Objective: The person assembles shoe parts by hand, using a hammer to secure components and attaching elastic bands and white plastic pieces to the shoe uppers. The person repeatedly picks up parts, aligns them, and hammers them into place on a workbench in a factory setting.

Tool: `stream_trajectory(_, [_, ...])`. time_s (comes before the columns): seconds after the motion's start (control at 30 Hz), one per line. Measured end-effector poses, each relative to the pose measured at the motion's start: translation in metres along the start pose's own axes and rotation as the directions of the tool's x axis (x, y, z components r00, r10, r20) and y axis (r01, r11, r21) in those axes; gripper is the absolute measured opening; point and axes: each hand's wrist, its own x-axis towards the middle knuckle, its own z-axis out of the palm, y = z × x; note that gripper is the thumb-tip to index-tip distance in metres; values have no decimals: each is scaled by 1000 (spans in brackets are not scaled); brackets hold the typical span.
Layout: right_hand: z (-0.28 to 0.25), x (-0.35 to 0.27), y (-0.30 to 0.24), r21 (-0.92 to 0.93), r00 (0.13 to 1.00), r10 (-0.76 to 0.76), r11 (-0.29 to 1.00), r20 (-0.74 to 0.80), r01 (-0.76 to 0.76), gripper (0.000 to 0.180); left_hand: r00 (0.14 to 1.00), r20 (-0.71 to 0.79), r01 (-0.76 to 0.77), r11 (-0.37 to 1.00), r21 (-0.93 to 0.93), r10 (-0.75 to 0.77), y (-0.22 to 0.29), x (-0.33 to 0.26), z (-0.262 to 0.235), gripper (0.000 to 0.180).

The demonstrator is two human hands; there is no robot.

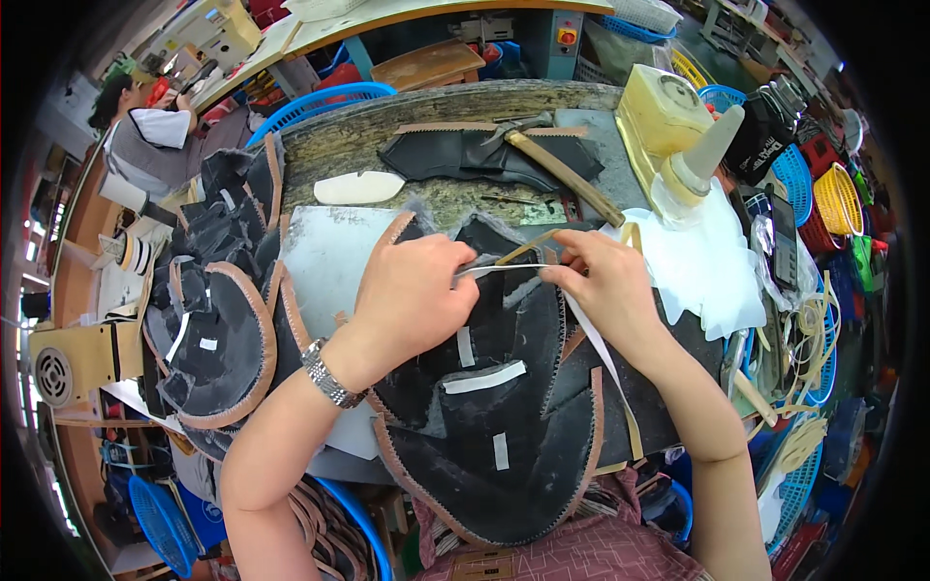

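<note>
Between my two hands a narrow white tape (518,268) is stretched, its free end trailing down past my right wrist. My left hand (417,290), with a metal watch on the wrist, pinches one part of it. My right hand (610,276) pinches it a short way off, thumb and fingers together. Under both hands lies a black shoe upper (484,416) with brown zigzag-cut edging, its lower part hanging over the table edge toward me. Short white tape pieces (484,378) are stuck on it. A tan strip (528,247) curves just beyond my fingers.
A hammer (567,179) rests on another black piece (450,160) at the far side. Far right stands a cone-topped glue bottle (702,155) amid dried white glue. More black uppers (218,339) are piled left. A seated person (155,140) works at far left.
</note>
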Motion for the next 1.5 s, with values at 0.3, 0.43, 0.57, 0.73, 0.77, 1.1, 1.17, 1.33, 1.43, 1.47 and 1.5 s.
stream_trajectory(0.3, [-6,7,-17,-196,977,130,976,169,-96,26,998,22,63,997,-46,-62,6,9,9,16])
stream_trajectory(0.43, [20,9,-12,4,973,-231,973,-23,231,22,998,-54,23,999,-31,-25,11,8,14,15])
stream_trajectory(0.57, [-1,1,-16,588,938,-181,808,296,-30,14,990,-134,37,995,-91,-49,9,2,15,15])
stream_trajectory(0.73, [-81,-47,-2,901,886,254,100,388,-423,13,923,218,361,521,-773,-316,-21,-35,-4,85])
stream_trajectory(0.77, [-97,-52,3,914,901,245,104,358,-392,13,931,214,349,546,-762,-296,-16,-45,-2,91])
stream_trajectory(1.1, [-25,-37,-40,560,885,268,695,381,-451,16,997,31,68,997,26,-69,31,-105,28,33])
stream_trajectory(1.17, [-3,-13,-27,611,833,361,567,419,-553,22,996,31,86,995,-52,-85,36,-110,30,26])
stream_trajectory(1.33, [-10,-9,-14,788,824,143,240,548,-567,19,938,106,344,918,-195,-329,33,-122,19,47])
stream_trajectory(1.43, [-11,-21,-33,669,838,268,508,476,-542,18,965,114,244,968,-61,-236,34,-127,23,47])
stream_trajectory(1.47, [-2,-24,-36,567,854,270,653,444,-501,17,977,120,177,984,-2,-176,38,-127,26,45])
stream_trajectory(1.5, [7,-27,-32,478,835,239,728,495,-491,17,990,49,135,991,12,-136,42,-129,32,38])
